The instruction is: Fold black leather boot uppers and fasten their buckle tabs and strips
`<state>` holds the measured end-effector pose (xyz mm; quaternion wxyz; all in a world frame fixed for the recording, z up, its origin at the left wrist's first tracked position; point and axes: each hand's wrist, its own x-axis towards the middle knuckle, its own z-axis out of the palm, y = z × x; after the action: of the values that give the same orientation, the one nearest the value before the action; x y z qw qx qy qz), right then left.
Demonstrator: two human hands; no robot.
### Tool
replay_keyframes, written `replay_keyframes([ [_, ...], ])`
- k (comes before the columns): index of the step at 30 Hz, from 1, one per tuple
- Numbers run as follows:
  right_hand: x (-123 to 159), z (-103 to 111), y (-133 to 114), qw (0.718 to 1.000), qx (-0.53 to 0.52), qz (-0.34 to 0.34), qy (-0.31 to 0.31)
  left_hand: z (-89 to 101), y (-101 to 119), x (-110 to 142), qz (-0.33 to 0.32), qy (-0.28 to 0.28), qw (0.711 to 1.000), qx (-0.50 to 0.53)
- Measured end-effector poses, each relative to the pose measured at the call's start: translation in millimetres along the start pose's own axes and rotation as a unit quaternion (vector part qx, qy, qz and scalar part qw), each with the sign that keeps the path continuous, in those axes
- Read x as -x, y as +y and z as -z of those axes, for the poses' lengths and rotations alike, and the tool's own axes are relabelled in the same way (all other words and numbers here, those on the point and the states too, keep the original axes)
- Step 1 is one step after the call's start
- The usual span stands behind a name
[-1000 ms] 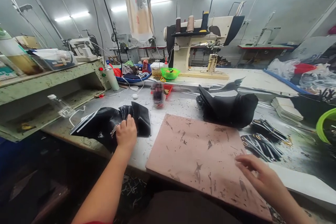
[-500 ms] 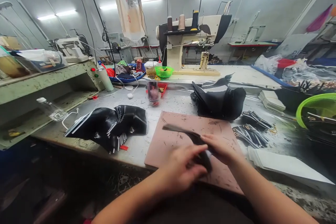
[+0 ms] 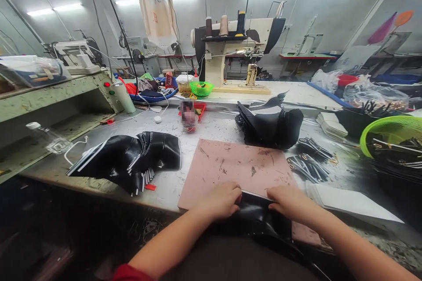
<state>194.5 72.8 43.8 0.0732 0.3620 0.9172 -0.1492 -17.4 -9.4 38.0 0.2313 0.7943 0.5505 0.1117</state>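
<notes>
A glossy black leather piece [image 3: 255, 211] lies over the front edge of the pinkish board [image 3: 227, 158], with a pale line along its upper edge. My left hand [image 3: 224, 199] has its fingers curled on the left part of that edge. On the other side, my right hand [image 3: 286, 200] grips the right part, thumb and fingers bent round it. The lower part of the piece hangs toward my lap and is partly lost in the dark. To the left rests a fanned stack of similar black pieces [image 3: 121, 156] with white edges.
Behind the board sits a folded black stack [image 3: 273, 125]. Black straps [image 3: 308, 169] and white sheets [image 3: 352, 202] lie to the right, near a green basket [image 3: 364, 136]. A clear bottle [image 3: 56, 142] stands at left. A sewing machine [image 3: 217, 66] rises at the back.
My left hand has come from the left stack to the board with a black piece. Both hands now hold its edge, and it has moved toward my body. The view has shifted slightly.
</notes>
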Motion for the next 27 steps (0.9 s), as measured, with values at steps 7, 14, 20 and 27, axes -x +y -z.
replay_keyframes([
  [7, -35.0, -14.4, -46.5, 0.95, -0.289, 0.09, 0.08, -11.1, 6.4, -1.4, 0.042, 0.064, 0.997, 0.012],
  [14, -40.0, -34.3, -65.8, 0.931, -0.338, 0.064, 0.123, -5.2, -15.4, 10.9, 0.191, 0.123, 0.928, 0.295],
  [20, -44.8, -22.2, -69.8, 0.919, -0.363, 0.054, 0.143, -8.1, -13.6, 7.3, 0.241, 0.15, 0.884, 0.37],
  [27, -43.3, -25.9, -71.3, 0.912, -0.358, 0.061, 0.189, 1.4, -8.9, 10.9, 0.291, 0.094, 0.821, 0.483],
])
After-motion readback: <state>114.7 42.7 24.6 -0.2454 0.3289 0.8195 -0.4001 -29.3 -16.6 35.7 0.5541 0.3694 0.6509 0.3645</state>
